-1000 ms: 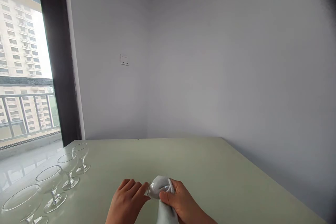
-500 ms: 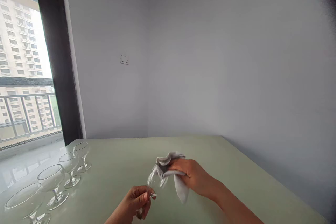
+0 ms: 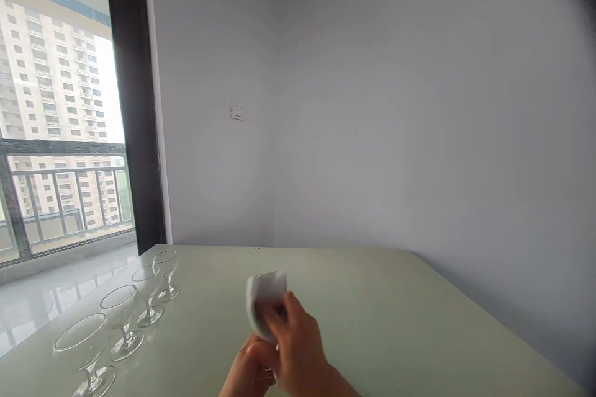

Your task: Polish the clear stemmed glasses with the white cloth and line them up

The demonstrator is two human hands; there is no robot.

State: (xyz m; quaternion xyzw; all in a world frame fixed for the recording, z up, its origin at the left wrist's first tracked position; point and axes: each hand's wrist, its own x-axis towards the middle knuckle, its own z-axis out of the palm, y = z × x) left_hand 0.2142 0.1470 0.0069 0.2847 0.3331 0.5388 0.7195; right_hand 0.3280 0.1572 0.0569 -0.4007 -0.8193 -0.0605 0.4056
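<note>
The right hand (image 3: 298, 347) pinched a white cloth (image 3: 264, 301) bunched over a glass hidden beneath it. Just below, the left hand (image 3: 249, 372) closed on its barely visible base. Hard twisting could likely snap the stem.

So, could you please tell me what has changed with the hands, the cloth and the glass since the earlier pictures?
The right hand has drawn back from its outstretched reach and now presses the white cloth over the glass, hiding it. The left hand stays low beneath, partly covered, apparently still gripping the glass's base. The view has also shifted. The four empty glasses stand in the same row on the table.
</note>
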